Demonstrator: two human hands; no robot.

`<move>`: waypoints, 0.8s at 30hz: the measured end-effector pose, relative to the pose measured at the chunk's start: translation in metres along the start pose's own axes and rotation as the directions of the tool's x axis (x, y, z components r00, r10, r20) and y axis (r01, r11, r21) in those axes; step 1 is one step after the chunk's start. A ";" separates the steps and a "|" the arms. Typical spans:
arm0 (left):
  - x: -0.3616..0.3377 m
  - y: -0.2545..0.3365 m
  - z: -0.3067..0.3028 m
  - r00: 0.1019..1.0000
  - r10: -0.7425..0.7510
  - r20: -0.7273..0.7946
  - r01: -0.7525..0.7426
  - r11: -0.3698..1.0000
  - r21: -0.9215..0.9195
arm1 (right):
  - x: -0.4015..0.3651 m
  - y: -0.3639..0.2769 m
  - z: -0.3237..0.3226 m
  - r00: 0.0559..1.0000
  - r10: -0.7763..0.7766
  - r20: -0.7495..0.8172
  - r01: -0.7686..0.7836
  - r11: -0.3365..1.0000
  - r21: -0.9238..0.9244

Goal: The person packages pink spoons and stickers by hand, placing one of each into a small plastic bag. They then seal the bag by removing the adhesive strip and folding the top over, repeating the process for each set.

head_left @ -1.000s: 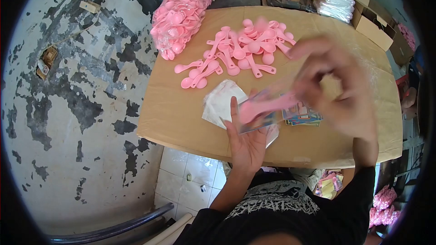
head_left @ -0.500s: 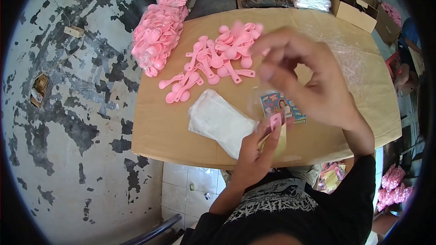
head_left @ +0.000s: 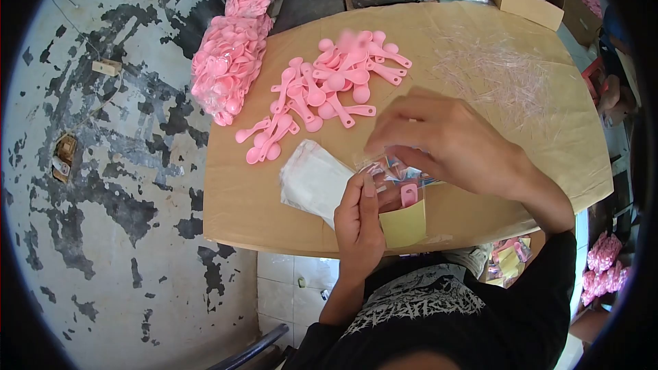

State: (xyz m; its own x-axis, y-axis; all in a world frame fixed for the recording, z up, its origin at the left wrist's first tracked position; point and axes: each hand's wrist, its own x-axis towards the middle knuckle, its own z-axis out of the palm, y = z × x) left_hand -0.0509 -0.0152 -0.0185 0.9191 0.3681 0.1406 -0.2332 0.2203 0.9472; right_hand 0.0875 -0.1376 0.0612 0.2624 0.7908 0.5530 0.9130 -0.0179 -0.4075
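Head view: the left hand (head_left: 360, 223) holds a clear bag (head_left: 403, 214) just over the near edge of the table (head_left: 253, 199), its fingers (head_left: 363, 188) pressed together along the bag's left side. The right hand (head_left: 445, 144) curls over the bag's top and pinches its mouth. Inside the bag sit a pink spoon (head_left: 409, 195) and a yellow card (head_left: 406, 229). A white stack (head_left: 312, 179) lies just left of the hand, and loose spoons (head_left: 329, 89) lie farther back.
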 end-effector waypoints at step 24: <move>-0.015 0.000 0.005 0.992 0.011 0.125 0.019 0.972 -0.235 | -0.015 -0.006 -0.073 0.987 -0.128 -0.093 0.151 0.936 0.316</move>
State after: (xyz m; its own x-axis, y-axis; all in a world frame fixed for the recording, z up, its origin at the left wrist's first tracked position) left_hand -0.0628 -0.0251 -0.0196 0.9491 0.2547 0.1855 -0.2835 0.4333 0.8555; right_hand 0.1012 -0.1940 0.1090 0.1710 0.7262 0.6659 0.7959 0.2966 -0.5278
